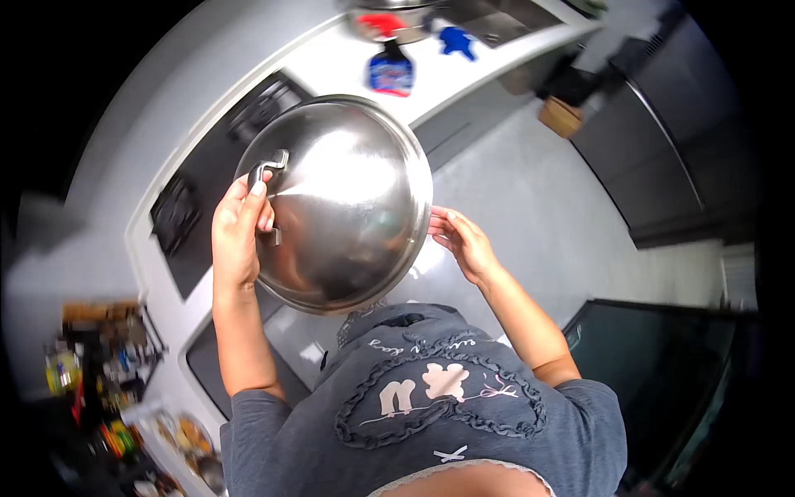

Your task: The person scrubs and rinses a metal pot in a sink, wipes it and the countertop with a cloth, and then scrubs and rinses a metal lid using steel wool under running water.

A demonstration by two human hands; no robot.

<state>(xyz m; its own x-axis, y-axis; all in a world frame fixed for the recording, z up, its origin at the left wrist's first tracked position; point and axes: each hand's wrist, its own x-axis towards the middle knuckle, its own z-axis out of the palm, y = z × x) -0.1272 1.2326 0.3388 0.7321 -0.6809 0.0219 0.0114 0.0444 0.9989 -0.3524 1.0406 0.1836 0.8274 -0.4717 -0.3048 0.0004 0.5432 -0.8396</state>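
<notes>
Holding a large round metal lid in the center-left of the frame, we keep its shiny domed face toward the camera, with the handle at its left side. Our left hand is closed around that handle, fingers curled about the bar and thumb lying along it. Our right hand is at the lid's right edge, near the center of the frame, its fingers extended, slightly bent and not gripping; the fingertips reach the rim, though we cannot tell whether they press on it or sit just behind it. Above the lid, at the top center, a blue spray bottle with a red top stands on the white counter, just beside a metal pot that is partly cut off by the frame. A blue item, too blurred for us to name, lies to the right of the bottle. Left of the lid, we see a dark stove set into the counter, partly hidden behind the lid. A small brown box is in the upper right, and our gray shirt fills the lower center, below the lid.
</notes>
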